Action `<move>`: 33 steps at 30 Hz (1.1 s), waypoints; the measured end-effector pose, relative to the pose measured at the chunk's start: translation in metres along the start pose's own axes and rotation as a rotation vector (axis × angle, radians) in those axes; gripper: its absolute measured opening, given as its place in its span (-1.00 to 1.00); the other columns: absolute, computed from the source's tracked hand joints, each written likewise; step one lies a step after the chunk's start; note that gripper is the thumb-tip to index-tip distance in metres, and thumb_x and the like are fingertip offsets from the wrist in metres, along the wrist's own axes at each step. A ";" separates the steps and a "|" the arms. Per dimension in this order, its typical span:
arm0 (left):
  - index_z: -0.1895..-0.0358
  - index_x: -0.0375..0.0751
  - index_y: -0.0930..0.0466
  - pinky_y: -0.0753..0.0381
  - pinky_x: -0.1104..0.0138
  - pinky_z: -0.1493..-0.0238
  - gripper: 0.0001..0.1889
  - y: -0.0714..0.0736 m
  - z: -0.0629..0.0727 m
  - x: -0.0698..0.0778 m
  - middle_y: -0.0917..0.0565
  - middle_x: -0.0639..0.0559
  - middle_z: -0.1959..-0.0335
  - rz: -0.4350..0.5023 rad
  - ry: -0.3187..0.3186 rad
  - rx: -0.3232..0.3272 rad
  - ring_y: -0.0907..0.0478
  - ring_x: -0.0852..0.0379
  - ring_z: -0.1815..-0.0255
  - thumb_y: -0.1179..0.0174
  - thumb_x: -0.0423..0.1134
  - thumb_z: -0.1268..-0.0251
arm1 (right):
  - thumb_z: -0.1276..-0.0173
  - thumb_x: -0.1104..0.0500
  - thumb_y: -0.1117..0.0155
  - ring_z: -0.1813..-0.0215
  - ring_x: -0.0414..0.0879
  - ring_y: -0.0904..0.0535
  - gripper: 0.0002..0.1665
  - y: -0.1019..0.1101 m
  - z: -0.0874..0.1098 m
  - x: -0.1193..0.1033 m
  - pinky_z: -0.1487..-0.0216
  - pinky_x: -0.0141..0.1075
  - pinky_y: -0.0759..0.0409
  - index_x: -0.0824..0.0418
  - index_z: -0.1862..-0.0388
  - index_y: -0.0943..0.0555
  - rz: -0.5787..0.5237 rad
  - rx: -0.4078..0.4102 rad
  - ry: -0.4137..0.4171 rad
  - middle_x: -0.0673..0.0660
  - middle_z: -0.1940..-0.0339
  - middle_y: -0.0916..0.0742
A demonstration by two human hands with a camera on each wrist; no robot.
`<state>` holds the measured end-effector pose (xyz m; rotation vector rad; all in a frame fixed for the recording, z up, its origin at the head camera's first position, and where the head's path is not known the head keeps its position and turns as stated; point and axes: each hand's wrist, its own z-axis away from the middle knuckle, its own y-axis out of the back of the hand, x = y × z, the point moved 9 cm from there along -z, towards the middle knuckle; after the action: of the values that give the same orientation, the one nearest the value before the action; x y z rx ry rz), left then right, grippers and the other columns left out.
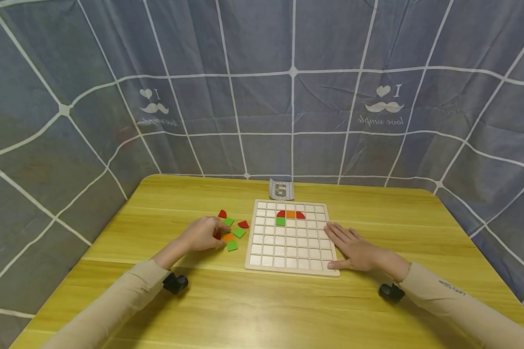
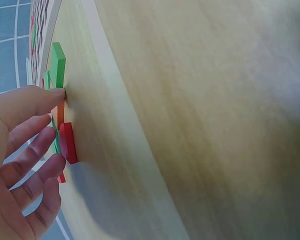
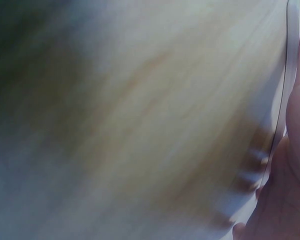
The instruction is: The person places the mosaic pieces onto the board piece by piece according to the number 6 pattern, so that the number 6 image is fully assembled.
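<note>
My left hand (image 1: 203, 234) hovers over a cluster of flat coloured pieces left of the board, thumb and fingers spread apart. In the left wrist view, the thumb tip overlaps an orange square (image 2: 60, 112), and the fingertips are near a red quarter-round piece (image 2: 70, 143). Green squares (image 1: 239, 233) and red quarter-rounds (image 1: 243, 224) lie around it; the fingers partly hide some. My right hand (image 1: 358, 251) rests with outstretched fingers on the right edge of the wooden grid board (image 1: 291, 241). Set in its upper cells are an orange square (image 1: 290, 214) between two red quarter-rounds (image 1: 300, 214), with a green square (image 1: 280, 221) below.
A small card (image 1: 281, 189) with a printed coloured grid pattern stands behind the board, near the table's back edge. The wood-grain table (image 1: 262, 310) is enclosed by a grey curtain (image 1: 262, 106) with white lines. A black wrist camera (image 1: 174, 282) sits under the left sleeve.
</note>
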<state>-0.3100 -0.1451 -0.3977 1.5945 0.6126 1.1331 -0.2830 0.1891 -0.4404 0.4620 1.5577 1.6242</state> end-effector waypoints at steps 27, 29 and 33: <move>0.13 -0.17 -0.75 -0.36 0.42 0.45 -0.67 -0.007 -0.008 0.004 -0.60 0.04 0.27 -0.042 -0.019 -0.031 -0.39 0.24 0.42 -0.43 -0.16 0.02 | -0.32 -0.35 -0.08 -0.56 0.33 0.13 0.16 0.000 0.001 -0.001 -0.42 0.31 0.09 0.36 -0.54 0.10 0.005 -0.002 -0.009 0.39 -0.56 0.03; 0.13 -0.17 -0.75 -0.36 0.42 0.45 -0.67 -0.007 -0.008 0.003 -0.60 0.04 0.27 -0.040 -0.009 -0.029 -0.40 0.25 0.42 -0.43 -0.15 0.01 | -0.31 -0.35 -0.08 -0.56 0.32 0.13 0.16 0.000 0.000 0.000 -0.42 0.31 0.09 0.36 -0.55 0.10 0.005 -0.001 -0.010 0.38 -0.57 0.03; 0.15 -0.16 -0.76 -0.39 0.40 0.43 -0.68 -0.007 -0.009 0.003 -0.61 0.05 0.28 -0.049 0.003 -0.024 -0.43 0.23 0.39 -0.43 -0.14 0.01 | -0.31 -0.35 -0.09 -0.56 0.32 0.13 0.16 0.000 0.000 0.000 -0.42 0.31 0.08 0.36 -0.55 0.10 0.003 0.000 -0.007 0.38 -0.57 0.03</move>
<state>-0.3161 -0.1366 -0.4029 1.5500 0.6347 1.1030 -0.2828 0.1892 -0.4402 0.4698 1.5529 1.6228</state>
